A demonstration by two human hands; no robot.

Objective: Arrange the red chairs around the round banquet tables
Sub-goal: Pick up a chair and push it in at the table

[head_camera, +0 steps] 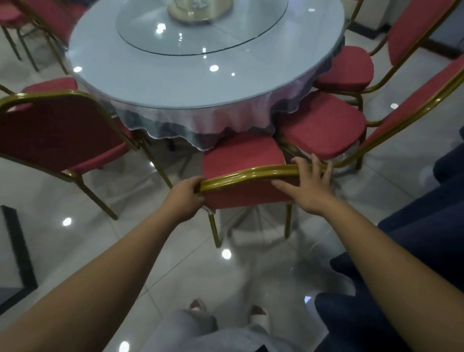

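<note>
A red chair point(243, 154) with a gold frame stands right in front of me, its seat partly under the cloth edge of the round banquet table point(160, 83). My left hand point(188, 197) grips the left end of the chair's gold top rail. My right hand point(311, 184) lies over the rail's right end, fingers spread across it and thumb against the red backrest. Another red chair point(50, 133) stands to the left at the table. To the right, two red chairs point(322, 127) point(348, 65) have their seats pushed against the table.
A glass turntable point(202, 28) with a gold base sits on the table's middle. More red chairs point(31, 5) stand at the far left. Dark blue fabric point(426, 244) fills the right side. The tiled floor point(127, 245) is glossy, and my feet show below.
</note>
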